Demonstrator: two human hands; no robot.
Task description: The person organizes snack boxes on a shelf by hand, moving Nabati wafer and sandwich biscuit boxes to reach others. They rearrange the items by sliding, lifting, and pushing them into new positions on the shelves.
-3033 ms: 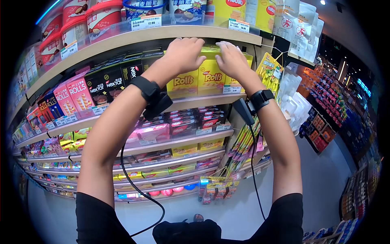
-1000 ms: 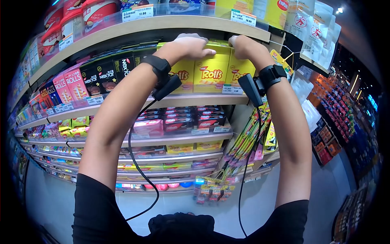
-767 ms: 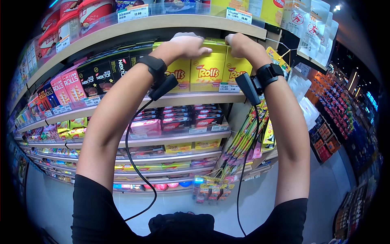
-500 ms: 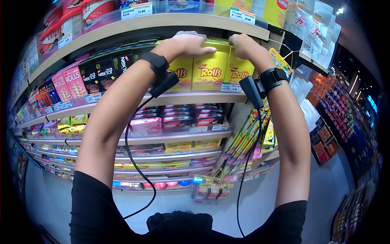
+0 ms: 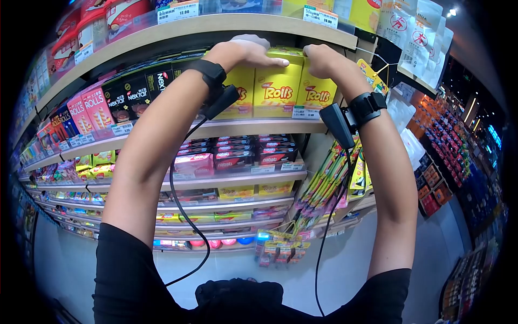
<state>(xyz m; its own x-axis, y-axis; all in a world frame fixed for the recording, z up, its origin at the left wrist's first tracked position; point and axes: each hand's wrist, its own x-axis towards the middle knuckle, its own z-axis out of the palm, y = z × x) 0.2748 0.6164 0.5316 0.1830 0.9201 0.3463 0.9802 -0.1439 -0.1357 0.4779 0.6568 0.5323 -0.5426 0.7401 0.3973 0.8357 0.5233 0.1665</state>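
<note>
Yellow Rolls boxes stand upright in a row on the shelf in front of me. My left hand [image 5: 251,51] rests over the top of the middle Rolls box [image 5: 277,89], thumb stretched across its upper front and the other fingers partly hidden behind the top. At the upper edge of the right-hand Rolls box [image 5: 317,92], my right hand [image 5: 322,60] is closed, its fingers bent toward the gap beside the middle box; the fingertips are hidden. Another Rolls box [image 5: 242,89] sits partly behind my left wrist.
Black Nextar boxes [image 5: 137,97] and pink Rolls boxes [image 5: 94,108] line the same shelf to the left. The shelf board above [image 5: 216,27] lies close over my hands. Nabati packs [image 5: 232,156] fill the shelf below. Hanging bags [image 5: 421,43] are at the right. Black cables [image 5: 186,216] trail from both wrists.
My view has shifted slightly, so the shelf sits a little higher and further left. Both hands keep nearly the same places at the Rolls boxes.
</note>
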